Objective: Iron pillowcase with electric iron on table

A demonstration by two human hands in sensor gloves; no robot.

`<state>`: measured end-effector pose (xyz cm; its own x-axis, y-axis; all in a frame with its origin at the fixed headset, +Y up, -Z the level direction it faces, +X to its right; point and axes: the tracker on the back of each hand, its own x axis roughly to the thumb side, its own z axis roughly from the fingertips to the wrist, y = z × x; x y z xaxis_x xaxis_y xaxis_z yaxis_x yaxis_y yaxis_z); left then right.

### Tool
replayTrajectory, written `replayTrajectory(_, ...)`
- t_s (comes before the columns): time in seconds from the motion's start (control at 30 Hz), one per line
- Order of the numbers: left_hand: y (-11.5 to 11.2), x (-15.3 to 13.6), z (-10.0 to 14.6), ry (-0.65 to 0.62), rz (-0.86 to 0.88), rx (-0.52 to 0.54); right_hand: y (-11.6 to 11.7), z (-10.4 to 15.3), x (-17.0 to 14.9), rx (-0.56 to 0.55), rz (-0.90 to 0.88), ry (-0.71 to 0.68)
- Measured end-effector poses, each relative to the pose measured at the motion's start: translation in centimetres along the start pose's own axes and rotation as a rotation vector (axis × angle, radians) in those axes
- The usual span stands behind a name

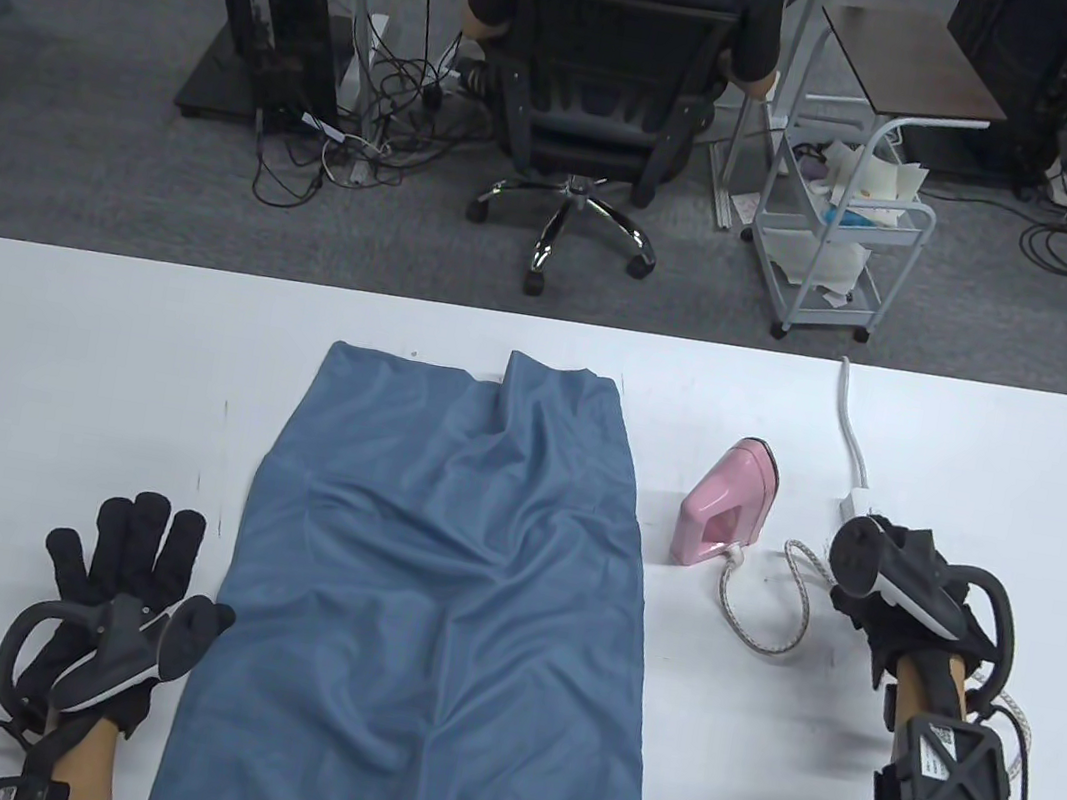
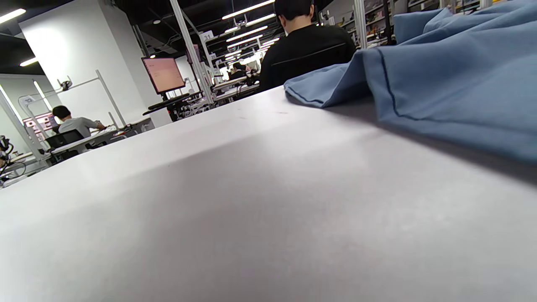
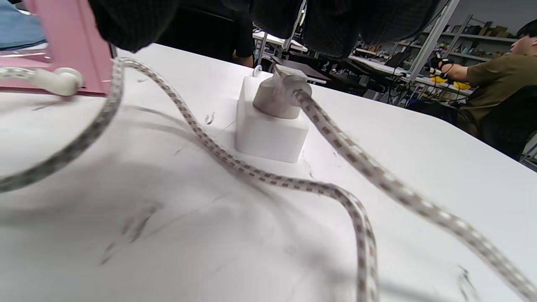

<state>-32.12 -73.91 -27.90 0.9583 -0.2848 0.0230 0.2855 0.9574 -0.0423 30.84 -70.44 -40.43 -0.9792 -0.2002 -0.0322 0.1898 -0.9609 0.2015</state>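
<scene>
Table view — left hand [image 1: 120, 593] flat, grip apart, beside pillowcase [image 1: 441, 598]; right hand [image 1: 898, 589] grip unclear.

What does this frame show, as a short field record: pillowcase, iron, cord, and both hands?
pillowcase: blue pillowcase, spread on the white table, wrinkled
iron: pink iron, right of the pillowcase, not held
cord: braided cord runs from the iron; plug sits in a white socket block
left hand: fingers straight, flat beside the pillowcase's left edge
right hand: near the socket, holds nothing visible; fingers unclear
</scene>
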Motion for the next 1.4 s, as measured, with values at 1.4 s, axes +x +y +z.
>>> replayTrajectory(1.4, 1.2, 0.2, 0.6, -0.043, 0.064, 0.075, 1.2, -0.7, 10.4, -0.095, -0.614, -0.192)
